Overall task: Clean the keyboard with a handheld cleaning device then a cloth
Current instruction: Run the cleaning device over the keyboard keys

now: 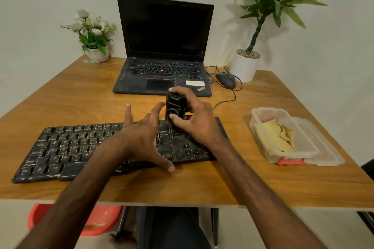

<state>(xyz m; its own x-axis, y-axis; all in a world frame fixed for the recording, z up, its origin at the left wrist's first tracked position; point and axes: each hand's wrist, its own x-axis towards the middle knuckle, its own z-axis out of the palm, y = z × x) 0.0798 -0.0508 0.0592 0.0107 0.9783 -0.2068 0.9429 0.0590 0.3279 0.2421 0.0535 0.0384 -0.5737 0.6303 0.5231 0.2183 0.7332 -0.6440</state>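
Note:
A dusty black keyboard [66, 147] lies across the near half of the wooden table [81, 97]. My right hand [194, 119] grips a black handheld cleaning device [175, 107], held upright with its lower end on the keyboard's right side, thumb on its front. My left hand [143, 137] rests spread over the keyboard's middle, fingers apart, thumb at the front edge. A yellow cloth [277, 135] lies in a clear plastic container [261, 113] at the right.
An open black laptop [165, 46] stands behind the keyboard. A wired mouse [226, 79] sits to its right. A white flower pot [97, 53] is at the back left, a tall plant in a white pot [244, 66] at the back right. The container's lid [327, 147] lies beside it.

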